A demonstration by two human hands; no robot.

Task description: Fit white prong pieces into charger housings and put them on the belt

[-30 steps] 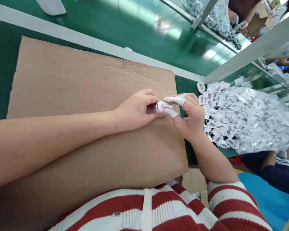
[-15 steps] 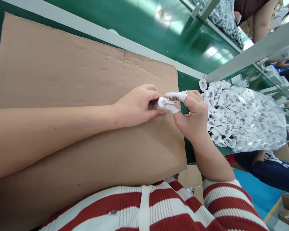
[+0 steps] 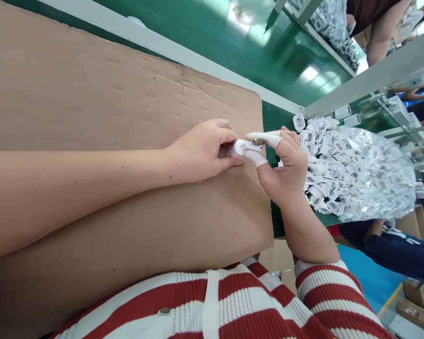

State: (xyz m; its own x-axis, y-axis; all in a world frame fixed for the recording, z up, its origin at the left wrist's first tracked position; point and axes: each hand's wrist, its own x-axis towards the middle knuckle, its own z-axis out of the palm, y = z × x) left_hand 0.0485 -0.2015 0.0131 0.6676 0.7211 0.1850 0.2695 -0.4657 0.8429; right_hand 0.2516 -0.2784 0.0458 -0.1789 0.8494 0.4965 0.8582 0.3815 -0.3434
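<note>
Over the cardboard, my left hand (image 3: pixel 208 148) is closed, thumb and fingers pinching a small white plastic piece (image 3: pixel 238 148) with a rounded end. Fingers hide part of the piece. At its right end is my right hand (image 3: pixel 285 162), with white finger cots (image 3: pixel 256 157) on the thumb and forefinger. That thumb and forefinger pinch a thin white tab projecting from the piece. The forefinger's cot has dark smudges on it, and whether the tab is a separate part I cannot tell.
A cardboard sheet (image 3: pixel 127 99) covers the green table. To the right, a clear plastic bag (image 3: pixel 381 174) spills a heap of white plastic parts (image 3: pixel 321 160). A pale metal rail (image 3: pixel 212 70) runs behind the cardboard. A co-worker's dark sleeve (image 3: pixel 392 249) shows at lower right.
The view has shifted slightly. My right forefinger has straightened and lifted a little, and the right hand sits slightly higher. Both hands stay at the white plastic piece.
</note>
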